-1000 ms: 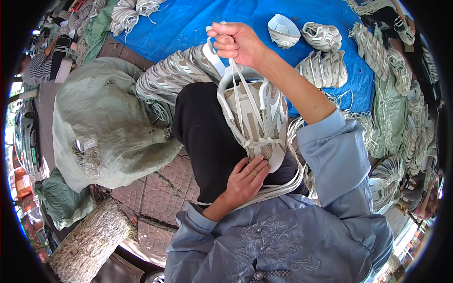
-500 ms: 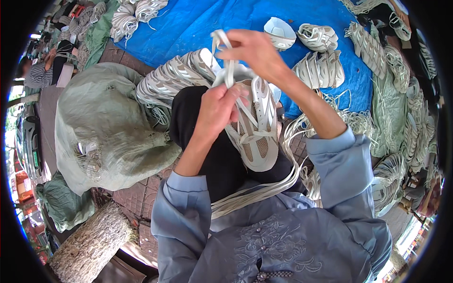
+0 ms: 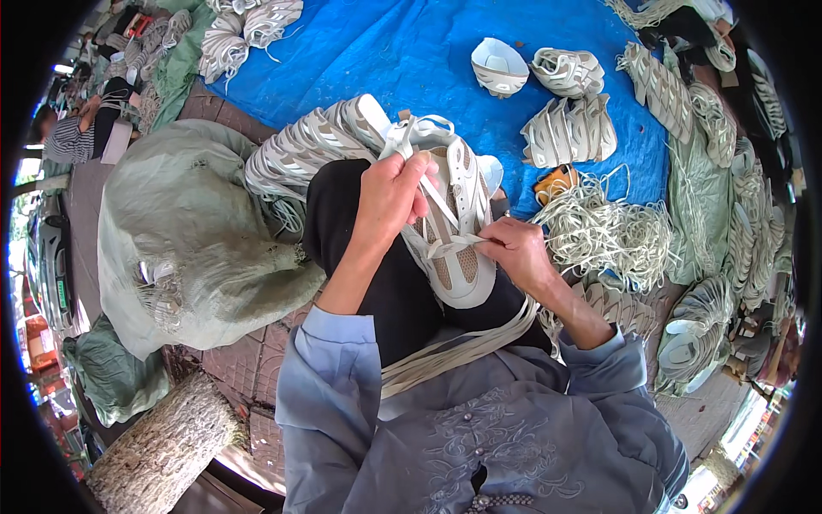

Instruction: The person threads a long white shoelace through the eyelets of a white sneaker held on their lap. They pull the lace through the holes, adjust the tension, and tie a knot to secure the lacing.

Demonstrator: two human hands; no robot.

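A beige and white shoe upper (image 3: 463, 282) rests on my black-clad knees, its toe toward me. Across its front runs a pale shoelace (image 3: 439, 202), partly threaded through the eyelets. My left hand (image 3: 392, 195) is closed in a pinch on the lace at the upper's left edge, near the collar. At the right side, lower down by the toe, my right hand (image 3: 516, 250) pinches the lace close to the eyelets. A bundle of loose pale laces (image 3: 467, 349) lies over my lap.
Stacked shoe uppers (image 3: 321, 137) lean beside my left knee, next to a large greenish sack (image 3: 193, 231). More uppers (image 3: 569, 133) sit on the blue tarp (image 3: 377, 51). A tangled lace pile (image 3: 608, 227) lies at right. A stone block (image 3: 167, 437) stands at lower left.
My right hand has come down from above the shoe upper to its right side near the toe. My left hand stays near the collar, still pinching lace.
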